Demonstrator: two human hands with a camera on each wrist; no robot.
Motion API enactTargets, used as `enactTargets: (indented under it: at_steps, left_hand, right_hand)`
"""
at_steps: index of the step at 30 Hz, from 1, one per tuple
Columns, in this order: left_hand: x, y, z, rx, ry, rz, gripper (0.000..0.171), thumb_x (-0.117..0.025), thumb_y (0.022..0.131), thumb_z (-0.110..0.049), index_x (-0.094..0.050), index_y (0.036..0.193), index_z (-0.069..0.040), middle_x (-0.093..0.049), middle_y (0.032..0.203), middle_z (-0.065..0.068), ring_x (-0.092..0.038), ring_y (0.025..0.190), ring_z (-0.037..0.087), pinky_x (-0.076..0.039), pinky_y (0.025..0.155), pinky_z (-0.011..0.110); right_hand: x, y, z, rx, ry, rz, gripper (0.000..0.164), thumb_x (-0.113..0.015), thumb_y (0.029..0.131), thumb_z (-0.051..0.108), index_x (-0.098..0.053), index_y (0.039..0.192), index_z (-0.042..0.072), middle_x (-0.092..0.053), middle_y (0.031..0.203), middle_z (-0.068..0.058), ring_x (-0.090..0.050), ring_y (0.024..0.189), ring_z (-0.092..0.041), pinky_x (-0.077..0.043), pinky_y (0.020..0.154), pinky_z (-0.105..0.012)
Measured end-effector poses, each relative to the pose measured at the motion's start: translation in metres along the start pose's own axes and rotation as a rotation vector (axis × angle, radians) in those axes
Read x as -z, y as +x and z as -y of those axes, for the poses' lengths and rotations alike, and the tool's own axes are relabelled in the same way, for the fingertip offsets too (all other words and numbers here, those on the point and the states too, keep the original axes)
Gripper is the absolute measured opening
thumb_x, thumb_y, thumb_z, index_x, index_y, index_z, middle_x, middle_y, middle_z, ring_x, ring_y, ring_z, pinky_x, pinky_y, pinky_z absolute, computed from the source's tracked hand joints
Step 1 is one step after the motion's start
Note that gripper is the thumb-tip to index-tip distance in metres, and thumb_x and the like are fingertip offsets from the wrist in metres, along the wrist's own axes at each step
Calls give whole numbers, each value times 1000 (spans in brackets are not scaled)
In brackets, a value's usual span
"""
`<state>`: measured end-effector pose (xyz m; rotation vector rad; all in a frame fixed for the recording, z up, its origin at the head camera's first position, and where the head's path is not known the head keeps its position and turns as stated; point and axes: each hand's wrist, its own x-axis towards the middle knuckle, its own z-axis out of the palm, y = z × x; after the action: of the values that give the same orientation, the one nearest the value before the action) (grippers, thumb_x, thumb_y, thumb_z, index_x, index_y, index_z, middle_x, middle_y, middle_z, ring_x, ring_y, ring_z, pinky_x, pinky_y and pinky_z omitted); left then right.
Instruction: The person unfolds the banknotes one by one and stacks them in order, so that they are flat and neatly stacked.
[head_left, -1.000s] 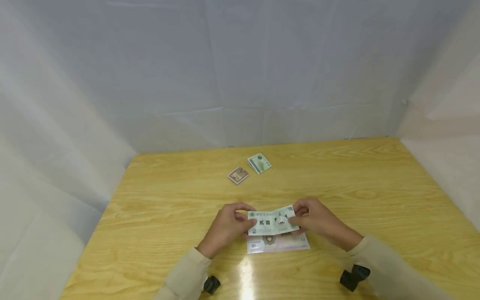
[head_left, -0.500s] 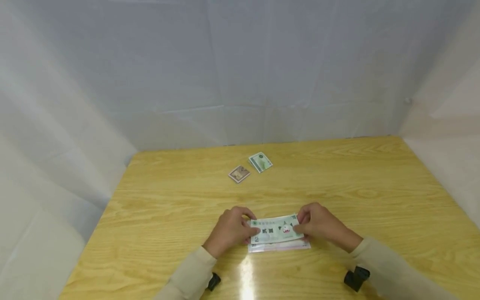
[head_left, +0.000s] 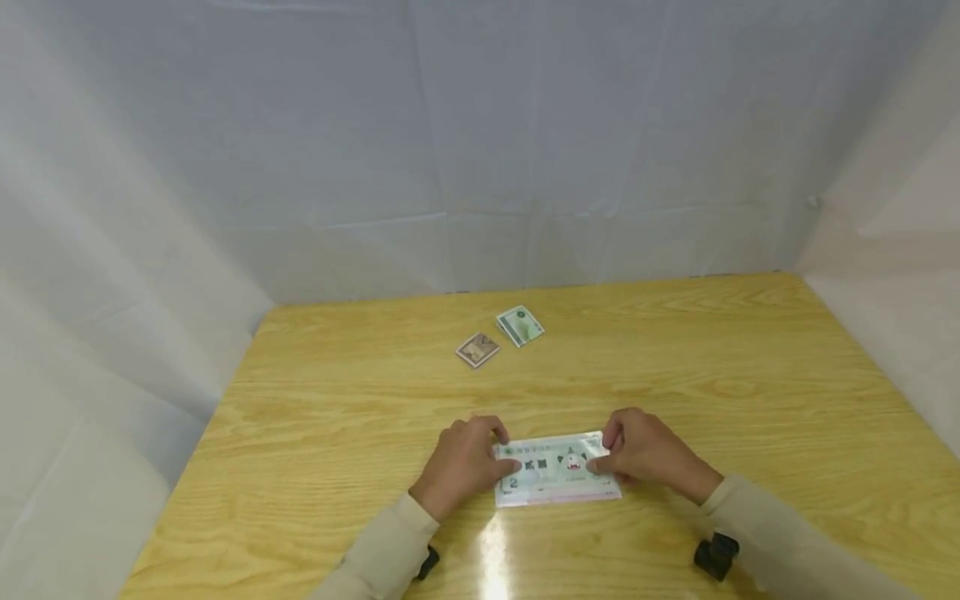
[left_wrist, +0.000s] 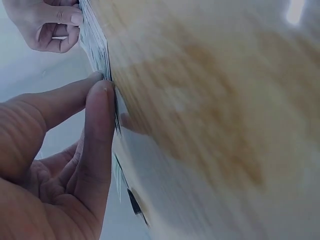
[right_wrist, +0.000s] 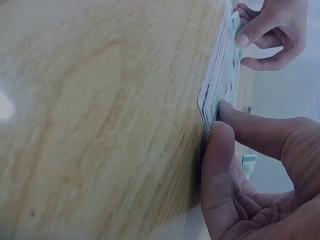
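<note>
A pale green banknote [head_left: 551,477] marked 2 lies flat on top of a small stack of banknotes [right_wrist: 211,95], whose layered edges show in the right wrist view. A pinkish strip of a note below peeks out along the near side. At the stack's left end my left hand [head_left: 463,458] pinches it, thumb on the top face and fingers at the edge. My right hand [head_left: 647,450] pinches the other end the same way, its thumb [right_wrist: 250,127] on the green note and a finger against the stack's corner.
Farther back on the wooden table [head_left: 337,467] lie a folded brown banknote [head_left: 477,350] and a folded green banknote [head_left: 519,325], side by side. White sheeting [head_left: 480,150] rises behind the table and along both sides.
The green note, raised and creased over the pinkish note a second ago, has come down toward me and now lies flat on the stack. Both hands moved with it, the right slightly outward.
</note>
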<state>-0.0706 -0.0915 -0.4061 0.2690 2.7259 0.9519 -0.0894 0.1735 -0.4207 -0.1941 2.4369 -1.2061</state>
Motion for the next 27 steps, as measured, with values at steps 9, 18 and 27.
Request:
enactTargets:
  at_steps: [9,18,27]
  left_hand:
    - [-1,-2,6,-46,-41,-31,23,-81,88,-18,-71,101,-2,-60,60,-6,-54,48,7,-42,38,20]
    - [12,-7,13,-42,-213,-70,14,-69,98,-19,-71,104,-6,-66,66,-3,-63,52,15,-53,43,29]
    - [14,-7,12,-9,-235,-61,14,-70,97,-16,-71,104,-4,-67,68,-1,-65,54,15,-55,45,29]
  right_hand:
    - [6,8,10,41,-101,-27,32,-90,77,15,-60,85,6,-58,73,-5,-53,62,-16,-45,53,-25]
    - [18,53,20,82,-56,-63,25,-82,87,20,-68,95,1,-65,85,-8,-61,71,-18,-54,59,-29]
    - [20,105,34,78,-112,-181,33,-80,89,23,-68,102,-5,-68,108,-19,-65,95,-32,-58,82,-45]
